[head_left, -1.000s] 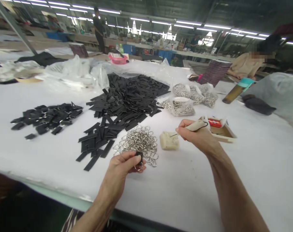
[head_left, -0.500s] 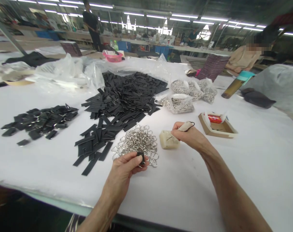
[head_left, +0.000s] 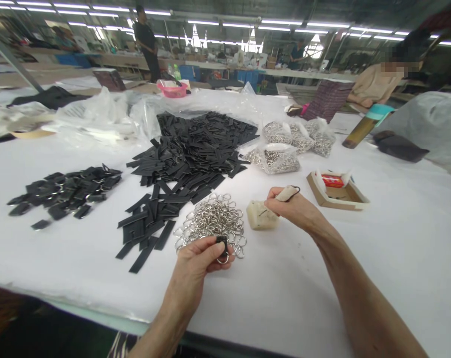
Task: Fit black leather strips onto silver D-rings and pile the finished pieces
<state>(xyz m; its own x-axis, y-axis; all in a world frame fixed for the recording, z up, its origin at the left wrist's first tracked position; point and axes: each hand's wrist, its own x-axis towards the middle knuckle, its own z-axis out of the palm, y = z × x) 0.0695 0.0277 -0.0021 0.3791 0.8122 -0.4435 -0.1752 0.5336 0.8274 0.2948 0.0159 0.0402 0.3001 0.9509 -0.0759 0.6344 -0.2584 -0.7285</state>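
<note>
My left hand pinches a folded black strap tab between thumb and fingers, with a metal D-ring hanging at its lower end. Closed in a pen-like grip, my right hand holds a tool with a pale wrapped handle and a dark loop at its end. Its thin dark tip is over or touching a yellowish, translucent block; which, I cannot tell. Loose D-rings lie in a heap just beyond my left hand. Left of them are flat black strips.
Finished-looking black tabs with rings form a pile at left. Behind the rings stand a large heap of strips and bags of rings. At right are a cardboard tray and a bottle. A person sits beyond.
My left hand has shifted slightly right and turned the tab, so its D-ring shows more clearly. The right hand keeps its tool at the yellowish block. The view has shifted a little.
</note>
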